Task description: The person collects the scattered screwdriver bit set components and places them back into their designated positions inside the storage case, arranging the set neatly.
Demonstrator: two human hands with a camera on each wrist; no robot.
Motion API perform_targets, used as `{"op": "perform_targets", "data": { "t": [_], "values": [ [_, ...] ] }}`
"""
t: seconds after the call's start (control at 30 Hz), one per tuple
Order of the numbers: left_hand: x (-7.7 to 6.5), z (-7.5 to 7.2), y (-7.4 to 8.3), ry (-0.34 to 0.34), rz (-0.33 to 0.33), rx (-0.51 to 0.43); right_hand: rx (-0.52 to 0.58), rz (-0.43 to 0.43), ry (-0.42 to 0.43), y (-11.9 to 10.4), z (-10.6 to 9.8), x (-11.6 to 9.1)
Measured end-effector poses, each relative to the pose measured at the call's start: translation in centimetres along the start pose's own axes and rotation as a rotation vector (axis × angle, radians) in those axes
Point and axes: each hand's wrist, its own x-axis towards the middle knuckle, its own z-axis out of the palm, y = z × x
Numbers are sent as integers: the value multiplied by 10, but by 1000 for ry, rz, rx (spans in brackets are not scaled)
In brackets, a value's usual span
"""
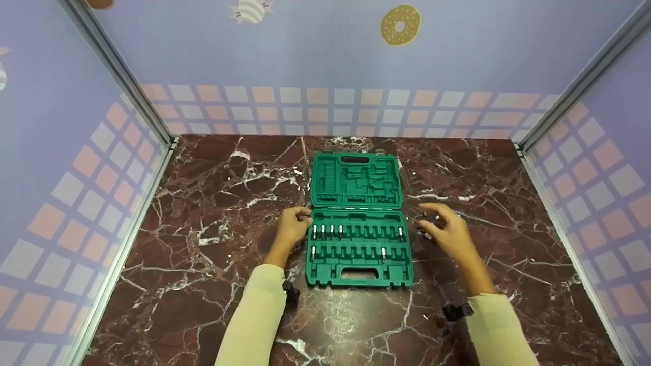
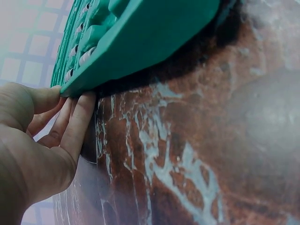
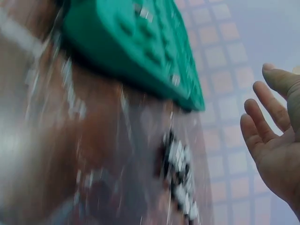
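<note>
Green case (image 1: 359, 217) lies between both hands (image 1: 292, 227) (image 1: 451, 236), touching the left.

A glossy, dark red-brown tabletop (image 1: 168, 264), veined in white like marble, fills the lower view, with a pale glare of light (image 1: 341, 315) near its front. Lilac panels enclose it: a back wall (image 1: 325, 56), a left wall (image 1: 40, 127) and a right wall (image 1: 615, 91), all with pink and white squares (image 1: 344, 96) along the bottom. Grey metal strips (image 1: 118, 71) line the corners. High on the back wall is a printed golden doughnut (image 1: 390, 25) (speckled, with a pale hole).
</note>
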Motion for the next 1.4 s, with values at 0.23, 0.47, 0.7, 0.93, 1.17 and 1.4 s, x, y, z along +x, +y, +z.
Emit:
{"op": "perform_targets", "data": {
  "t": [0.23, 0.47, 0.7, 0.93, 1.17, 1.4],
  "values": [
    [-1, 1, 0, -1, -10, -7, -164, 30, 25, 29, -26, -13],
    [-1, 0, 1, 5, 0, 4, -248, 76, -22, 49, -33, -23],
    [-1, 0, 0, -4, -16, -21, -331, 82, -86, 61, -35, -27],
    [-2, 0, 0, -5, 5, 5, -388, 87, -147, 67, -38, -25],
    [-1, 3, 1, -4, 1, 6, -412, 87, -146, 71, -37, -24],
    [0, 1, 1, 5, -9, 13, -414, 77, -141, 73, -30, -24]
  ]
}}
